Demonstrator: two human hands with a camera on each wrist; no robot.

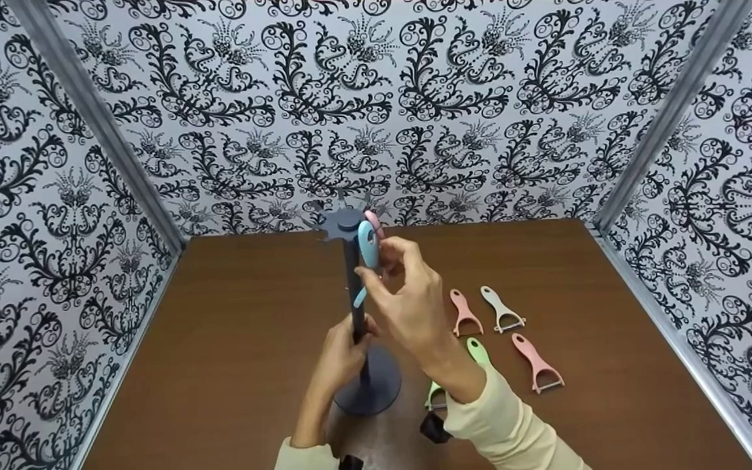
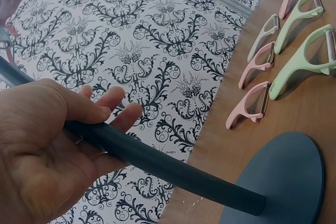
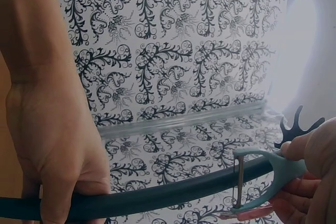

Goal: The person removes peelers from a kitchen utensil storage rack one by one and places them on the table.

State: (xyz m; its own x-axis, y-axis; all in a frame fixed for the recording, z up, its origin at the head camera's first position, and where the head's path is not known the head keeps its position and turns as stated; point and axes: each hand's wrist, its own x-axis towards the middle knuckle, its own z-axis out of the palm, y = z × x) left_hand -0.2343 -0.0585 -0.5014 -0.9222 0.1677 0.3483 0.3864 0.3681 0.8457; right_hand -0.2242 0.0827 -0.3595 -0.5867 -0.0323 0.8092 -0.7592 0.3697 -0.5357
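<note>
A dark rack stand (image 1: 343, 225) with a hooked top and a round base rises from the table. My left hand (image 1: 340, 356) grips its pole (image 2: 157, 169), thumb on one side and fingers behind. Close beside the hooks, my right hand (image 1: 412, 294) pinches a light blue peeler (image 3: 262, 182) between thumb and fingers, its handle up by the rack top and its blade end down. A pink peeler (image 1: 374, 224) shows just behind the blue one, its handle at the hooks and its lower part hidden by my right hand.
Right of the stand lie several peelers: a pink one (image 1: 459, 307), a white one (image 1: 493, 301), another pink one (image 1: 532, 356) and two green ones, one green handle (image 1: 478, 350) partly behind my right forearm. Patterned walls with metal edge strips (image 1: 670, 98) enclose the brown table (image 1: 232, 339).
</note>
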